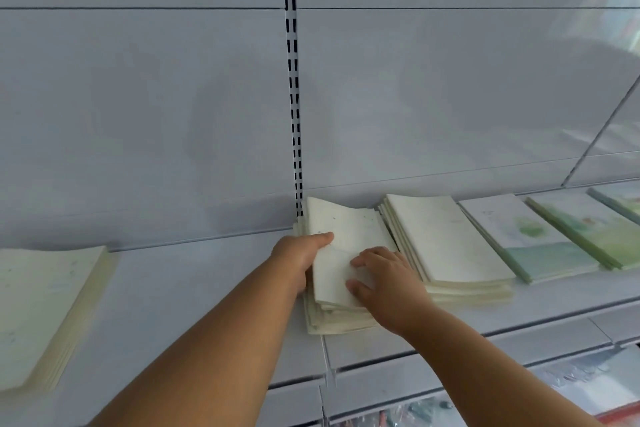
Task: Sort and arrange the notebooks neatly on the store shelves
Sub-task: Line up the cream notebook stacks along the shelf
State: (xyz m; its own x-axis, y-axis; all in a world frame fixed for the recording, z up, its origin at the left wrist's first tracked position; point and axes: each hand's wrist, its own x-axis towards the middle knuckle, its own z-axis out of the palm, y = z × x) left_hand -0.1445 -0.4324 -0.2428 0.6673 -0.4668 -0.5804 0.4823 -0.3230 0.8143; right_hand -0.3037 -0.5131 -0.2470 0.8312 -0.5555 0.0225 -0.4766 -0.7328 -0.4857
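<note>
A stack of cream notebooks (341, 229) lies on the white shelf (194, 288) just right of the slotted upright. My left hand (299, 258) grips the stack's left edge, thumb lying on the top cover. My right hand (384, 282) rests on the top notebook near its front right, fingers bent over the cover. A second cream stack (446, 243) sits directly to the right, touching the first. Further right lie notebooks with green and white covers (526, 243) and greener ones (588, 225). Another cream stack (45, 312) lies at the far left.
The slotted white upright (292, 80) divides the back panel. The shelf's front lip (450, 350) runs below my arms. Packaged goods (588, 381) show on a lower shelf at the bottom right. Bare shelf lies between the far-left stack and my left arm.
</note>
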